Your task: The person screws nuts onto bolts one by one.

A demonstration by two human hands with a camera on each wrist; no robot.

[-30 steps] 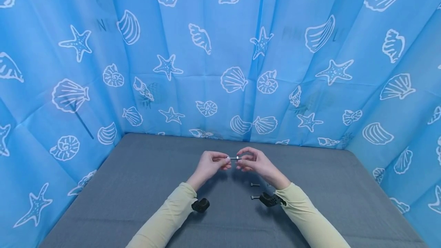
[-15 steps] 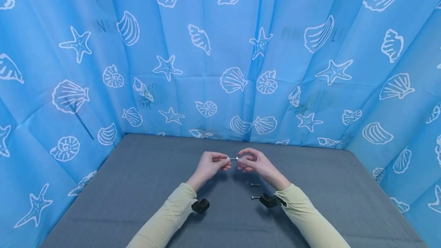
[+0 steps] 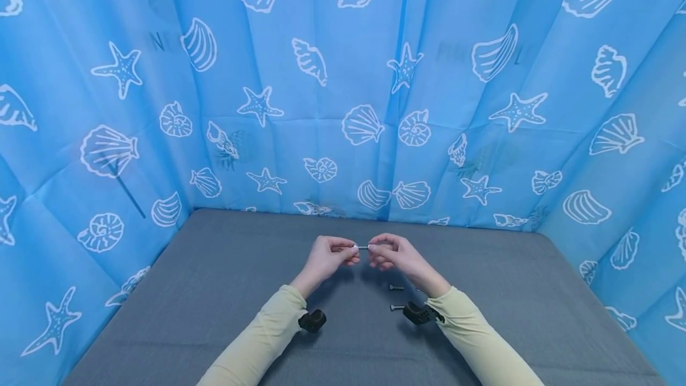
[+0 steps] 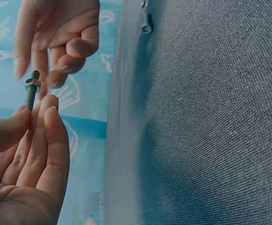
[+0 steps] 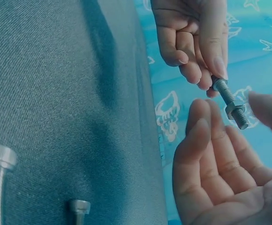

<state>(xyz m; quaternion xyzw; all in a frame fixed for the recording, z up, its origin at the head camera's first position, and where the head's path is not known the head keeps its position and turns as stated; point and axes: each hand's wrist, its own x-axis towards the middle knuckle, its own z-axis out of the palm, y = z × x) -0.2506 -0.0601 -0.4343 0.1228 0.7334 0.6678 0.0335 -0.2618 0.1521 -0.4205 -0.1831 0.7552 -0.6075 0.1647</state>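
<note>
My left hand pinches a metal bolt by its head end, between thumb and fingertips, above the table. A hex nut sits on the bolt's threads near the free end, with a short piece of thread past it. Around that end is my right hand; in the right wrist view its thumb stands apart from the nut, and the other fingers lie spread below. In the left wrist view one right fingertip is behind the nut; whether it touches I cannot tell.
Two loose bolts lie on the grey table: an upper bolt and a lower bolt, near the right wrist's black camera. A small shiny piece is mostly hidden by the right forearm. A blue shell-patterned curtain stands behind.
In the head view my right index finger has come down slightly, and the right fingers now cover the nut seen earlier. My left hand and the bolt have stayed nearly still.
</note>
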